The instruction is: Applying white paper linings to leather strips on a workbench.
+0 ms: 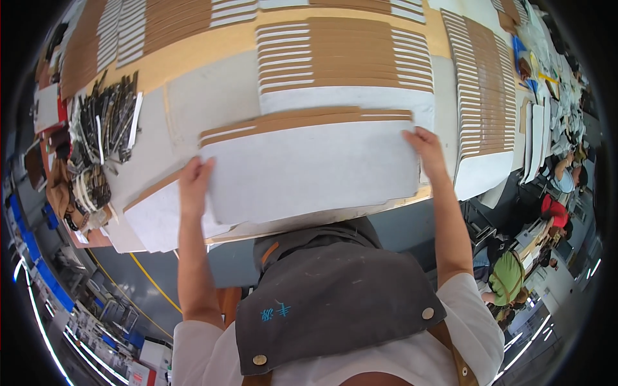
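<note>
In front of me, above the table's near edge, is a wide white panel [315, 167] with a brown strip along its far side; more than one layer seems to show there. My left hand [196, 179] is closed on its left edge, thumb toward the white face. My right hand [426, 148] pinches the far right corner. Just beyond lies a row of overlapping brown and white panels [351, 58], the nearest one's white face partly covered. Another white panel [164, 215] lies on the table left of and partly under the held one.
More overlapping panels lie at the right [486, 96] and far left [164, 26]. A heap of dark and white strips [112, 119] sits on the table's left side. Grey sheeting [206, 96] covers part of the table [238, 48]. Several people work at benches [531, 238] to the right.
</note>
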`<state>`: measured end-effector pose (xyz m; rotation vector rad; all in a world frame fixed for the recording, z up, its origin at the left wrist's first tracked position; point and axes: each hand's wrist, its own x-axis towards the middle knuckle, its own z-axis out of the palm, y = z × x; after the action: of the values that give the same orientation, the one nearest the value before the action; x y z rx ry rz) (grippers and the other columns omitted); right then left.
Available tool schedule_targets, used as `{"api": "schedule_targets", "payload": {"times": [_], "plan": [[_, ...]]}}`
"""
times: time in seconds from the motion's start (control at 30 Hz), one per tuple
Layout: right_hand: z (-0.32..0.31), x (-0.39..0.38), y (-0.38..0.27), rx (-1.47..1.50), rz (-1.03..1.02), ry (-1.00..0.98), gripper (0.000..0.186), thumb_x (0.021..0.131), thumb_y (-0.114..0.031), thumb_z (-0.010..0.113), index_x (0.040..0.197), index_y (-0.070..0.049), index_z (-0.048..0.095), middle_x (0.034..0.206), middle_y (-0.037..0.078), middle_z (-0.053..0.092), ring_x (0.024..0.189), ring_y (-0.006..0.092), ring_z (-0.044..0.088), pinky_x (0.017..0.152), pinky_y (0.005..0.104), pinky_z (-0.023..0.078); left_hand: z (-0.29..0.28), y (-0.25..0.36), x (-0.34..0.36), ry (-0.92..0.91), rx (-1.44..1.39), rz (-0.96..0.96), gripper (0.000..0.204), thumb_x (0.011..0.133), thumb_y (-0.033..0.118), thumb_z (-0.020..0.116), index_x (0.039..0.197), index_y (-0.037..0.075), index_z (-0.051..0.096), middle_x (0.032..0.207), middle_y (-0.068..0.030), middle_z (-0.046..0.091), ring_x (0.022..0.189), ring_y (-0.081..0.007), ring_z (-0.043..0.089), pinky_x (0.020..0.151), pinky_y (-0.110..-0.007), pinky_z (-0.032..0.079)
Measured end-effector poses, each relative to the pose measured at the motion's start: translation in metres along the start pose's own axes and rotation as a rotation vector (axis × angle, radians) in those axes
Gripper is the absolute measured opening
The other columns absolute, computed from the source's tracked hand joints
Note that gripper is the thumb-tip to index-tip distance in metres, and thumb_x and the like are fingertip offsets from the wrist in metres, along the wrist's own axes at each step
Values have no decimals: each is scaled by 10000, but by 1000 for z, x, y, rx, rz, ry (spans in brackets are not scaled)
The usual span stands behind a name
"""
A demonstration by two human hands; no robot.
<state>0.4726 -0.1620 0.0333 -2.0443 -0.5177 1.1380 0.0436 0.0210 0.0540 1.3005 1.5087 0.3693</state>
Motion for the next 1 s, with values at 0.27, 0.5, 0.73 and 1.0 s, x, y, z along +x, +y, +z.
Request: {"api": "schedule_targets", "payload": {"times": [0.27,0.5,0.73,1.0], "plan": [[-82,42,10,137,41,100,137,817,-168,623,780,-36,620,654,-38,560,581,29,457,545,183,364,115,29,40,-132,-92,-19,222,842,193,605,737,3,555,594,48,484,549,-26,375,485,-204,300],[-77,76,38,-94,38,133,175,819,-180,614,762,-16,602,641,-49,528,574,21,419,525,187,342,127,22,53,-40,67,-6,236,834,187,611,691,15,536,558,48,445,523,-37,338,468,-215,281],[-70,71,27,7,-1,104,229,790,-194,636,672,-30,528,585,-69,419,550,29,334,475,213,291,118,20,51,-52,33,-61,254,829,189,614,674,12,516,548,50,428,524,-46,320,462,-231,282],[-73,79,33,-335,-24,122,214,770,-197,645,703,-15,554,558,-37,461,535,49,384,482,236,340,121,10,55,21,149,1,254,821,188,618,678,5,516,537,34,423,516,-51,320,458,-231,284]]}}
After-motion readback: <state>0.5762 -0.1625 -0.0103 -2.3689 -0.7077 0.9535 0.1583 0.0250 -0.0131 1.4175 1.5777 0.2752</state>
